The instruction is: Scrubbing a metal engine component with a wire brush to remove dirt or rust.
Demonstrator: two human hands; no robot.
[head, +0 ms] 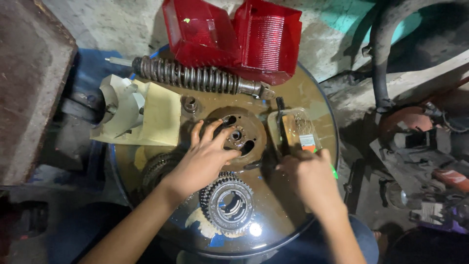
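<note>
My left hand (202, 159) rests with spread fingers on the rim of a round brown metal hub (240, 133) that lies on an oily drum top (288, 215). In my right hand (308, 173) is a small paintbrush (307, 142) with an orange band, fingers closed round its handle, bristles pointing away over a clear plastic tub (293, 129). A large toothed gear (227, 205) lies just below my left wrist. Another gear (156, 168) is partly hidden under my left forearm.
A coil spring shock absorber (195, 78) lies across the drum's far edge, with two red lamp covers (234, 36) behind it. A pale plastic part on yellowish card (161, 117) sits at left. Cluttered parts and a dark hose (381, 63) fill the floor at right.
</note>
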